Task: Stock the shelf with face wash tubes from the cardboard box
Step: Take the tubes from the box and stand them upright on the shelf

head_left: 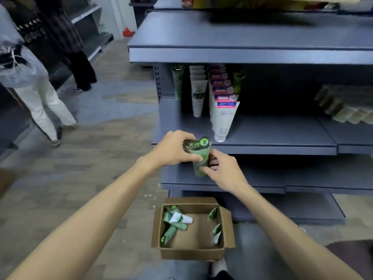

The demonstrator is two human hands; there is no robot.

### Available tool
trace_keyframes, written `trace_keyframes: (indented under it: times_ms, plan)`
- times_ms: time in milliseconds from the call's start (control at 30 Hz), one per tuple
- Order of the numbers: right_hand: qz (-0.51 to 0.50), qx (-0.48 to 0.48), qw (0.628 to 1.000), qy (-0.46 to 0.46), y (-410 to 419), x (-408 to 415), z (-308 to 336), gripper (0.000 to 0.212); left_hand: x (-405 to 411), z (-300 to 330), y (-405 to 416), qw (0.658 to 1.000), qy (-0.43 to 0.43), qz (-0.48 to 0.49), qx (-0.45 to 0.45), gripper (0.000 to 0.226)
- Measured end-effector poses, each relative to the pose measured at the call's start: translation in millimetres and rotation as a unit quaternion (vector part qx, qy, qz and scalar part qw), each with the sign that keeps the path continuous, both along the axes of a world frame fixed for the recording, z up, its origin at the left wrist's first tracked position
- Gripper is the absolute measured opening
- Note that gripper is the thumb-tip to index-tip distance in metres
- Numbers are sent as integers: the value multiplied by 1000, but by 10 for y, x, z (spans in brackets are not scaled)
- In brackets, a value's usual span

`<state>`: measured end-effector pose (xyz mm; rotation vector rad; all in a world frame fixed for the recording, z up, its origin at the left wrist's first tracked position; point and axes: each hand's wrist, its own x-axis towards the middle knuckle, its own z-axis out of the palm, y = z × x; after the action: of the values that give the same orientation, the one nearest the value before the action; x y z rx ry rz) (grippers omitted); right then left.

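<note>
I had both hands curled round a green tube (198, 158): left hand (173, 149) up top, right hand (222, 170) lower, before the shelf (272, 138), above the box (192, 253).

Shelf (262, 136) looks like painted metal, matt grey-blue, smooth — with a perforated upright at the left end. Green tube (198, 158) is soft plastic with a slight sheen; white tubes (222, 120) on the shelf are glossier plastic. Box (192, 253) is plain brown corrugated cardboard, matt and a bit rough. Floor (96, 162) reads as wood-look planks — low sheen.
</note>
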<state>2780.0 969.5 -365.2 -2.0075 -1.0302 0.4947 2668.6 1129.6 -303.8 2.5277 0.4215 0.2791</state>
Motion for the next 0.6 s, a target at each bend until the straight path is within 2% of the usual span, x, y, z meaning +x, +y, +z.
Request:
trace_keyframes:
  times_ms: [167, 267, 333, 433, 500, 600]
  plan:
    - [-11, 10, 1000, 4, 284, -145, 48, 32, -211, -303, 177, 990, -74, 68, -101, 43]
    - [-17, 17, 1000, -8, 612, -169, 65, 27, -231, -397, 370, 973, -135, 119, -144, 36]
    - [-22, 28, 999, -10, 860, -138, 41, 23, -176, -425, 534, 967, -161, 136, -141, 26]
    - [-28, 40, 999, -16, 1225, -10, -32, 22, -8, -496, 869, 968, -162, 170, -90, 16]
    - [-31, 51, 998, -8, 1392, 70, -82, 26, 113, -542, 1112, 964, -163, 195, -76, 26]
    - [-43, 74, 996, 18, 1496, 137, -201, 24, 273, -598, 1373, 960, -157, 195, -124, 37]
